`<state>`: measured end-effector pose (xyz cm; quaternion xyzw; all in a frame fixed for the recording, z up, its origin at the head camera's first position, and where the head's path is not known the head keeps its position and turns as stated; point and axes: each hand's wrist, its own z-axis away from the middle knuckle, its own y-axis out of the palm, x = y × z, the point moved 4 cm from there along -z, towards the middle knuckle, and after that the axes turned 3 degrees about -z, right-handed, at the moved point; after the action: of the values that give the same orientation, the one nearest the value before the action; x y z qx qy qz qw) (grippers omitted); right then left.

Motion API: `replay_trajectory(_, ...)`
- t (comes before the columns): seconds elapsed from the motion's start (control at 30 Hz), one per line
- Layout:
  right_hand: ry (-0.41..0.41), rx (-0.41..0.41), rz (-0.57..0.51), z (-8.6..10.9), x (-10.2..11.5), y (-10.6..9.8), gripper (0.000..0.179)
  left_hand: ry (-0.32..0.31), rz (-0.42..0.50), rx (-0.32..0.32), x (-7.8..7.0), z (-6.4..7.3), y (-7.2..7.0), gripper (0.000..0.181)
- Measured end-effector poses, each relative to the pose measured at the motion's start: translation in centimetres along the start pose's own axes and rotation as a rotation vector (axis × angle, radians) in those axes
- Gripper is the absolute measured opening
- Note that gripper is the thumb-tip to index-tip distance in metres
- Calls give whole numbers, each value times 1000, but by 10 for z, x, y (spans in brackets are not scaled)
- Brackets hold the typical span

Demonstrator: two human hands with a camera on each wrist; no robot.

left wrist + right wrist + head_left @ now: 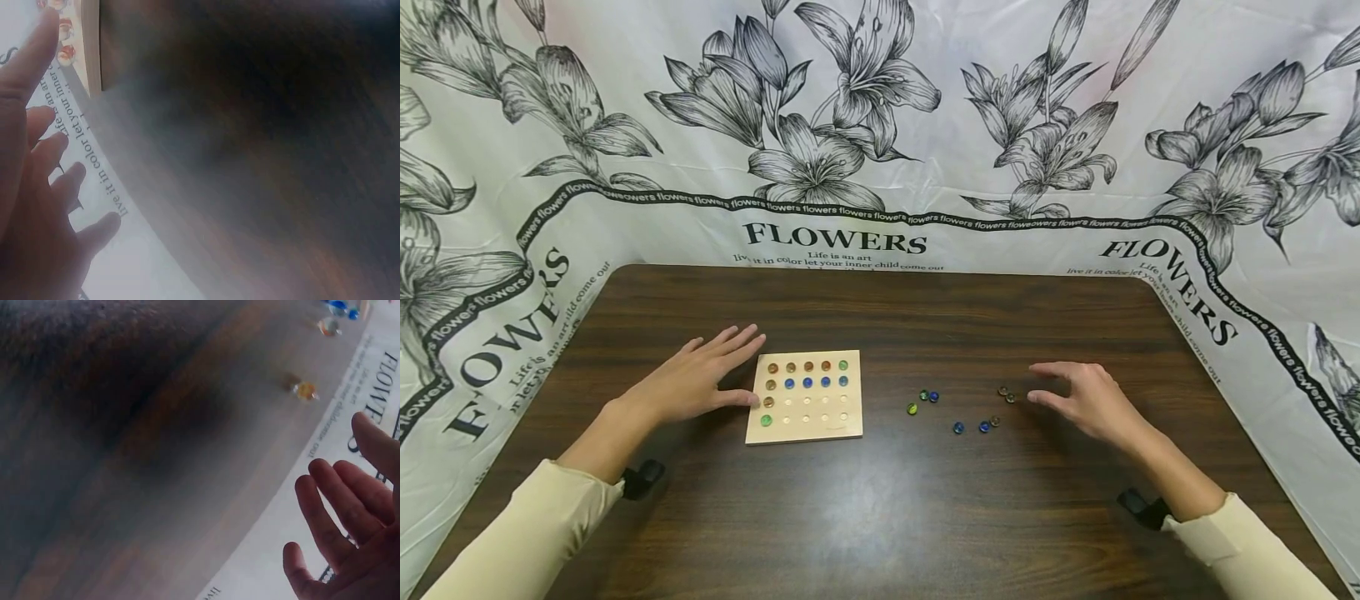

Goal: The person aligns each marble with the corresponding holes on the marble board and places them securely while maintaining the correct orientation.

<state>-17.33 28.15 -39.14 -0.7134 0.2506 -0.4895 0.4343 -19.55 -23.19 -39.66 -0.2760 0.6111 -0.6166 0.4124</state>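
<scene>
Dark wood table (pixel 880 517), flowery cloth (pixel 880 125) behind. Our left hand (pixel 696 383), fingers spread, touches the wooden peg board (pixel 805 425) mid-frame; our right hand (pixel 1086 400), fingers relaxed, hovers beside loose marbles (pixel 958 427).

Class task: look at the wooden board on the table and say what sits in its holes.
The wooden board holds brown, blue and green marbles in its upper rows and left column; the other holes show empty. Nothing covers them, though the left hand touches its left edge.
</scene>
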Motion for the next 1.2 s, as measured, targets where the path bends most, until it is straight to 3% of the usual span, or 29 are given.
replay_trajectory(0.6,0,23,21,-3,3,23,38,59,36,32,-3,2,9,76)
replay_trajectory(1.2,31,-13,-113,-6,0,30,25,60,48,31,-1,5,10,76)
